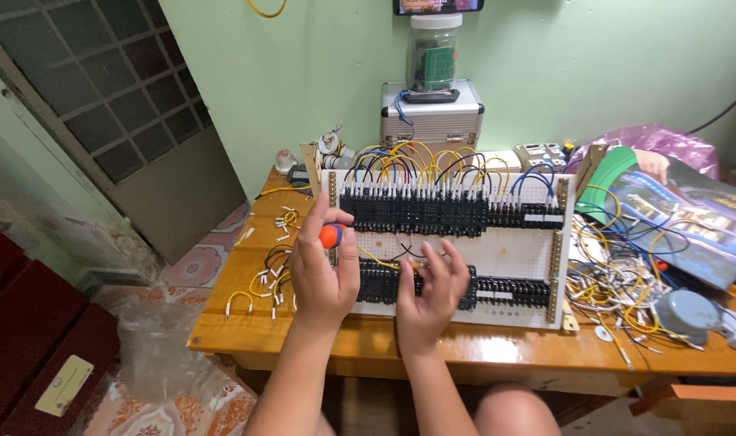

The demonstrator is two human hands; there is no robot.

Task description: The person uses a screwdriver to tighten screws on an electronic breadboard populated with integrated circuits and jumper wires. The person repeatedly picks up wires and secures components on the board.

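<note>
A white perforated panel [513, 250] leans upright on a wooden table [481, 347], carrying two rows of black relay sockets [416, 214] wired with yellow, blue and black leads. My left hand [323, 270] grips a screwdriver with an orange and blue handle [331, 236], held at the panel's left edge between the two rows. My right hand [431, 292] rests with fingers spread on the lower socket row [497, 291], fingertips touching a yellow wire [384, 260] that runs across the panel.
Short yellow and black wire pieces [272, 278] lie on the table to the left. A tangle of wires [618, 282], a grey round lid [684, 313] and a glossy booklet [691, 218] sit at the right. A metal case [432, 117] with a jar on top stands behind.
</note>
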